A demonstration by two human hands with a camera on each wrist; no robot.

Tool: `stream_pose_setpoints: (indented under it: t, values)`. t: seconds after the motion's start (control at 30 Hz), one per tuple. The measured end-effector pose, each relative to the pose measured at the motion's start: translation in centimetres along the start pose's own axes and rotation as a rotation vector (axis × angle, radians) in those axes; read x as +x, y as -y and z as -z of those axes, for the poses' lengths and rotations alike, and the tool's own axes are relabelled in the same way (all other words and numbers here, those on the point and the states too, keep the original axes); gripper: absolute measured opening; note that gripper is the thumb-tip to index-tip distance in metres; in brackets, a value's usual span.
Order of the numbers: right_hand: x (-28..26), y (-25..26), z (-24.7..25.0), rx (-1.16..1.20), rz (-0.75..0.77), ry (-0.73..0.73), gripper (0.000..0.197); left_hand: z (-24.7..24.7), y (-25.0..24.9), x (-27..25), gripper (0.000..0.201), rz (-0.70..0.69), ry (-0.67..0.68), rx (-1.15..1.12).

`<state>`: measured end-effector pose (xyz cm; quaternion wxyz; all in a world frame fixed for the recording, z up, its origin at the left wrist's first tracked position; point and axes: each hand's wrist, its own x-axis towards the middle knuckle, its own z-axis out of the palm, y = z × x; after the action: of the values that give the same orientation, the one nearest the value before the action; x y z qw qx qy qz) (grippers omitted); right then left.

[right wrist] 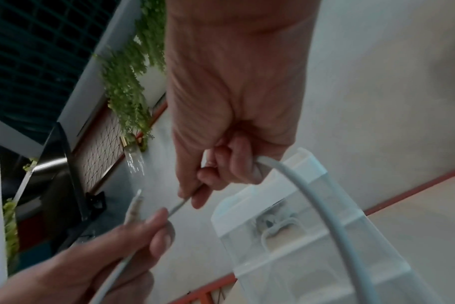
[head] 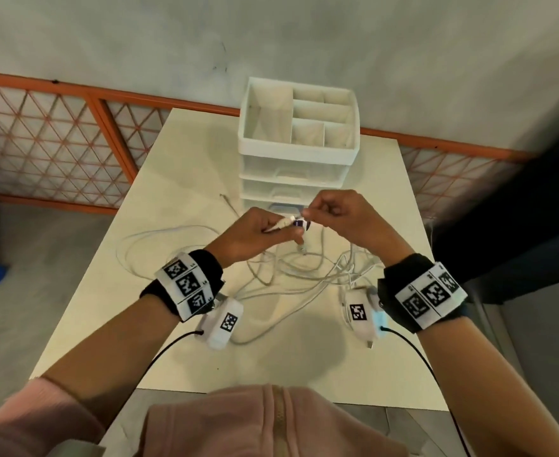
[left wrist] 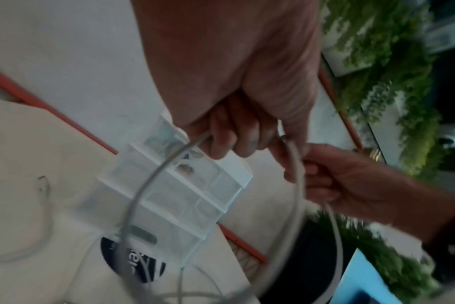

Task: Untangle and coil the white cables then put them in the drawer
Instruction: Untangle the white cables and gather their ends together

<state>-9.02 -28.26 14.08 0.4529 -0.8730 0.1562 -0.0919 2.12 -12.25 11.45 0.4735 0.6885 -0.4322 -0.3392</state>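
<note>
A tangle of white cables (head: 304,272) lies on the cream table (head: 179,179) in front of a white drawer unit (head: 299,143), whose drawers look closed. Both hands are raised over the tangle, just before the unit's lowest drawer. My left hand (head: 271,227) grips one white cable near its plug end (right wrist: 134,207), fingers curled round it (left wrist: 237,142). My right hand (head: 311,212) pinches the same cable a short way along (right wrist: 185,202), and a thicker white cable (right wrist: 312,189) runs out of its fist. A cable loop (left wrist: 153,174) hangs below the left hand.
The unit's top is an open tray with several dividers (head: 307,117). A loose cable end (head: 227,199) lies left of the unit. An orange lattice fence (head: 57,127) and a grey wall stand behind the table. A dark object (head: 518,225) stands at the right.
</note>
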Motion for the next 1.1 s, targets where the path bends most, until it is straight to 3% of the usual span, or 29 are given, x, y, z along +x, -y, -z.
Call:
stream_pose_setpoints:
  t: [0.07,0.17,0.27,0.33,0.43,0.5,0.53,0.6,0.67,0.73,0.8,0.83,0.9,1.0,1.1]
  values:
    - [0.0,0.1,0.3,0.036,-0.024,-0.002,0.025,1.0,-0.2,0.2,0.020,-0.073,-0.145,0.019]
    - [-1.3,-2.3,0.7,0.021,-0.124,0.119,0.033,4.6,1.2,0.3,0.028,-0.167,-0.520,0.091]
    - [-3.2,-7.4,0.7,-0.049,-0.207,0.187,0.032,8.3,2.8,-0.3,0.029,-0.120,-0.858,0.042]
    - [-4.1,-10.2,0.6,-0.065,-0.260,0.192,0.028,9.5,4.0,-0.9,0.027,-0.053,-0.981,0.077]
    - [-4.3,-10.6,0.5,0.010,-0.276,0.115,0.025,9.4,6.4,-1.5,0.026,0.162,-0.942,0.270]
    - [-3.7,-8.8,0.9,0.026,-0.244,0.005,0.027,8.1,6.9,-2.0,0.042,0.336,-0.889,0.313]
    - [-3.2,-7.7,1.0,-0.021,-0.217,-0.028,0.027,7.4,6.8,-2.1,0.049,0.343,-0.875,0.316]
    - [-2.4,-4.7,1.0,-0.153,-0.136,-0.019,0.027,5.8,5.5,-1.9,0.050,0.167,-0.793,0.327]
    - [-1.8,-1.5,0.5,-0.217,-0.049,0.082,0.027,4.0,3.8,-1.5,0.043,-0.036,-0.547,0.260]
    - [-1.3,1.2,-0.1,-0.196,0.020,0.148,0.029,2.4,2.2,-0.9,0.033,-0.113,-0.234,0.149]
    - [-0.9,2.9,-0.3,-0.111,0.094,0.115,0.029,1.5,1.9,-0.4,0.014,-0.133,-0.087,0.127]
    - [-0.8,3.3,-0.1,-0.071,0.120,0.094,0.029,1.4,1.9,-0.3,0.006,-0.140,-0.083,0.127]
    - [-0.7,2.8,0.2,-0.023,0.103,0.096,0.026,1.9,2.3,-0.2,0.013,-0.178,-0.150,0.154]
    - [-1.0,-1.1,0.3,-0.092,-0.035,0.238,0.016,4.2,1.7,-0.6,0.017,-0.270,-0.384,0.239]
    - [-2.2,-7.1,-0.6,-0.275,-0.211,0.361,0.020,7.5,1.6,-1.3,0.009,-0.318,-0.586,0.303]
